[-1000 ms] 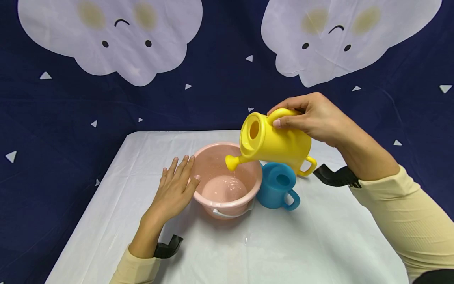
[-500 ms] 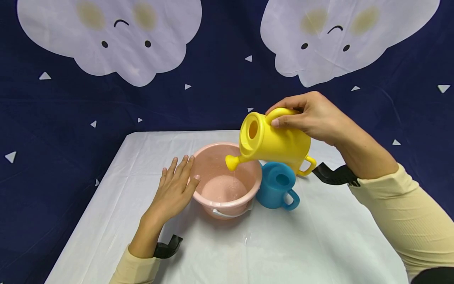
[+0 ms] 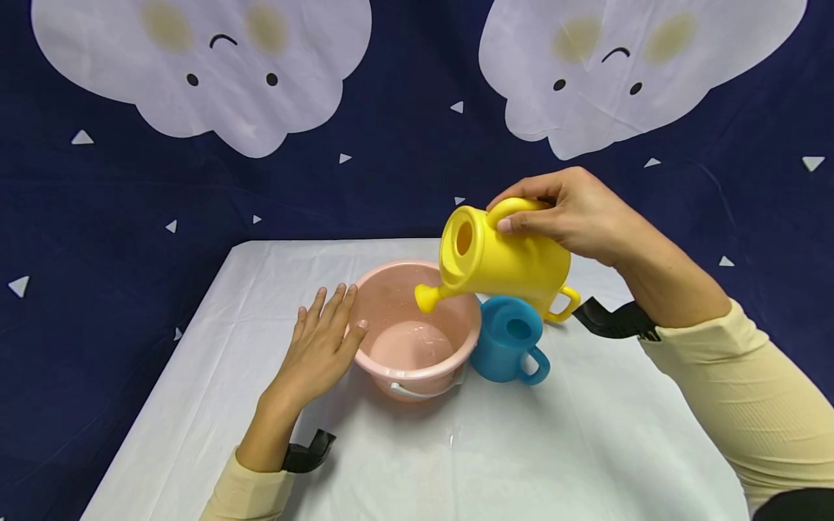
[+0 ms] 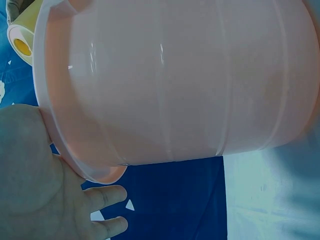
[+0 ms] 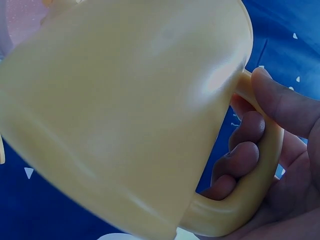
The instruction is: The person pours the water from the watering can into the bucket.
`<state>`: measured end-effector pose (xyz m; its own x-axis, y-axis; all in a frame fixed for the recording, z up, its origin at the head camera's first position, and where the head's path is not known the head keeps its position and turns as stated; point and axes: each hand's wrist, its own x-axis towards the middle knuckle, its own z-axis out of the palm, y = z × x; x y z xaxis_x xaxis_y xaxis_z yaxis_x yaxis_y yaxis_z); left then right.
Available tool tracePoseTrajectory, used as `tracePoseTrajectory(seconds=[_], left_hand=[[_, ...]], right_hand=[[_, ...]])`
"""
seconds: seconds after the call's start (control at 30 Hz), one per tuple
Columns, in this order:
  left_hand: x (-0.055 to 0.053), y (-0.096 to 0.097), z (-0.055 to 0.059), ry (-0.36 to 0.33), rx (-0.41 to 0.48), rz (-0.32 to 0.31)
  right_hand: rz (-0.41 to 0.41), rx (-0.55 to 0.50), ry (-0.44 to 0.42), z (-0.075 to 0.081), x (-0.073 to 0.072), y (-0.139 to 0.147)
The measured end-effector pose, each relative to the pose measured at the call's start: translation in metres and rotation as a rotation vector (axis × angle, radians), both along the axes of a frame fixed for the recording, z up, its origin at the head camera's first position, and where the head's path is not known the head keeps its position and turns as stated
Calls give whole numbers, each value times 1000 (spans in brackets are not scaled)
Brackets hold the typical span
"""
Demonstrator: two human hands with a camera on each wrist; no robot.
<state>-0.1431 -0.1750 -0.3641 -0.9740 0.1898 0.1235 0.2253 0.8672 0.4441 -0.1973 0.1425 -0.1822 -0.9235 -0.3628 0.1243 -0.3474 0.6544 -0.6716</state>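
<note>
My right hand (image 3: pixel 586 217) grips the top handle of a yellow watering can (image 3: pixel 515 268), fingers curled through the loop and thumb on top. The can is tilted left, its spout's flared rose (image 3: pixel 427 297) over the inside of a pink bucket (image 3: pixel 407 376). Shiny liquid glints on the bucket's bottom. My left hand (image 3: pixel 322 347) lies against the bucket's left rim with fingers straight and spread. In the left wrist view, the palm (image 4: pixel 30 175) is at the rim. The right wrist view shows the fingers (image 5: pixel 245 155) wrapped inside the yellow handle (image 5: pixel 270 165).
A blue watering can (image 3: pixel 504 351) stands right beside the bucket, partly below the yellow one. A yellow looped handle (image 3: pixel 573 300) shows just behind it. The white table (image 3: pixel 521 449) has a small wet-looking spot in front of the bucket. A dark blue cloud-print cloth (image 3: pixel 417 108) hangs behind.
Both hands and the tilted can stay almost in place. Only the glints on the liquid in the bucket have shifted and lessened.
</note>
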Motion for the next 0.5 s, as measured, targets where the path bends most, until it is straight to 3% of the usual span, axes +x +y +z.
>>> tracePoseTrajectory(seconds=[0.5], left_hand=[[0,0,0,-6,2,1]], right_hand=[[-4,31,12,0,2,-1]])
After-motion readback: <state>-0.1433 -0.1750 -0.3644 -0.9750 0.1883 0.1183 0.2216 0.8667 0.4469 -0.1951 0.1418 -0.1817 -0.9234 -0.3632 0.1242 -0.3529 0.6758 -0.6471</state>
